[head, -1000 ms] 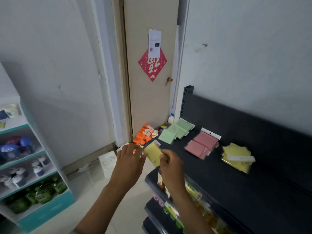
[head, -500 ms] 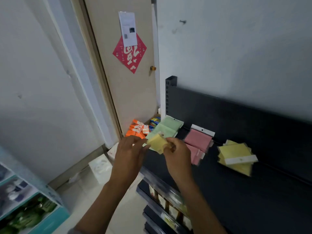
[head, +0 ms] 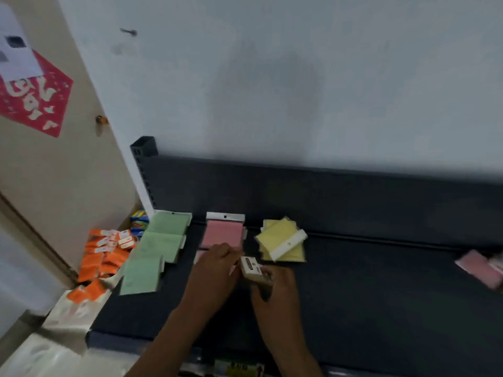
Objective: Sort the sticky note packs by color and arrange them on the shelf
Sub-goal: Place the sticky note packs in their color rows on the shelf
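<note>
We held one pack [head: 251, 269] pinched in our right hand [head: 273, 292], left hand [head: 215, 270] curled at its edge; yellow pile [head: 283, 240] lay just beyond, right hand nearer.

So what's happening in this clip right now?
A person is sorting sticky note packs by colour on a dark shelf. Both hands are over the shelf: the right hand holds a small pack, and the left hand is at its edge, partly over the pink packs. Green packs lie in an overlapping row at the left, and a yellow pile lies right of the pink. Another pink pack lies apart at the far right. Orange packs sit off the shelf.
</note>
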Tool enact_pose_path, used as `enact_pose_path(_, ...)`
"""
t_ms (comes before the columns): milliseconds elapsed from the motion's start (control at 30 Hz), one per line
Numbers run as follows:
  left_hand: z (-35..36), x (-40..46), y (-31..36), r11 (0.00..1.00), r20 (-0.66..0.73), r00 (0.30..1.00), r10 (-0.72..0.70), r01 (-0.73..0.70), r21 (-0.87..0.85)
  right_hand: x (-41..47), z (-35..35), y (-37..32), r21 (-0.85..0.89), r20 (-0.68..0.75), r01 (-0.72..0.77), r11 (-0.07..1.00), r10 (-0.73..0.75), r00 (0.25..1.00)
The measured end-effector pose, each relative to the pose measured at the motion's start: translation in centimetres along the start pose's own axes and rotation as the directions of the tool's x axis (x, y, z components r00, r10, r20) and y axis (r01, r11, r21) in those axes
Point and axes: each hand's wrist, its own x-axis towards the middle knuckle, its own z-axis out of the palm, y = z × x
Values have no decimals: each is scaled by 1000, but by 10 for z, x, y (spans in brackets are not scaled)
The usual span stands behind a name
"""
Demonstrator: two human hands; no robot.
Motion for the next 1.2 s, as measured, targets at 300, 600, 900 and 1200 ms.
enact_pose_path(300,34,9,-16,990,109,987,119,-109,-89,10,12,35,-256,-139,-50,965,14,990)
enact_pose_path(600,30,4,-21,966,127,973,192,-165,-200,10,31,47,-347,-31,19,938,-32,999)
enact_pose_path(900,22,7,-1,865,53,878,475,-456,-212,4,24,46,-248,-244,-61,967,-1,970)
enact_pose_path(1200,47,6,50,763,61,790,610,-564,-316,-27,-23,43,-267,-446,-144,953,10,895)
